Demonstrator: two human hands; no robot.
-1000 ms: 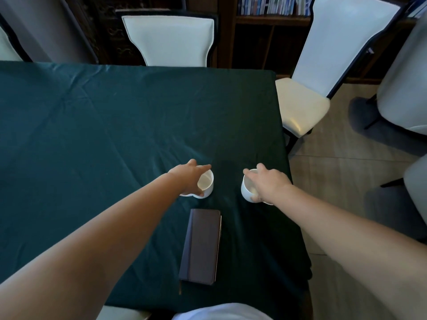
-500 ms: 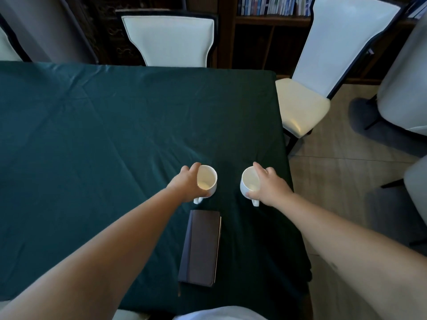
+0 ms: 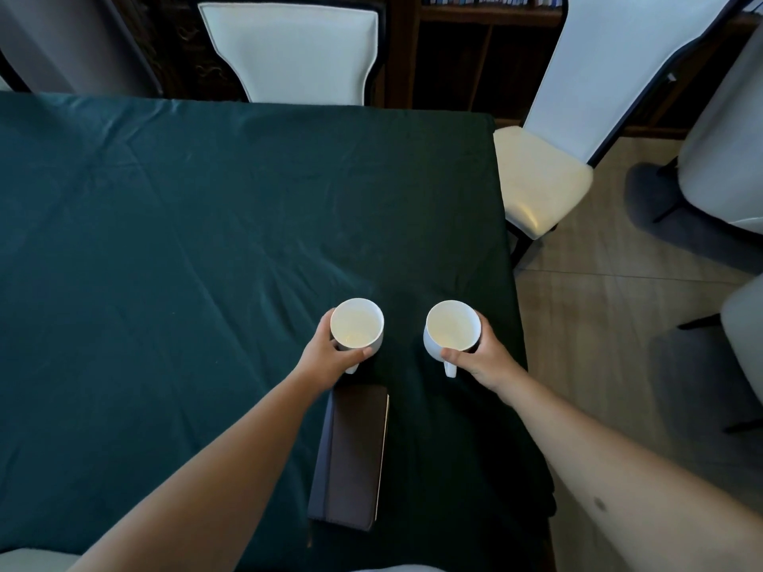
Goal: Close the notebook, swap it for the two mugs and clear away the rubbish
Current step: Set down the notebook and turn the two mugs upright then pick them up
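Note:
Two white mugs stand upright and empty, side by side on the dark green tablecloth (image 3: 165,241). My left hand (image 3: 328,357) wraps the left mug (image 3: 357,326) from its left side. The right mug (image 3: 452,330) is gripped by my right hand (image 3: 481,357) from its right side, its handle pointing toward me. I cannot tell whether the mugs rest on the cloth or are slightly raised. A closed dark notebook (image 3: 351,456) lies flat just in front of the left mug, near the table's front edge. No rubbish is in view.
The table's right edge (image 3: 510,282) runs close beside the right mug, with tiled floor beyond. White chairs stand at the far side (image 3: 289,47) and at the right (image 3: 545,167). A bookshelf (image 3: 475,43) is behind them.
Both hands shifted from over the mugs' rims to gripping their sides. The mugs came a little nearer to me, with handles now pointing toward me. The notebook stayed put.

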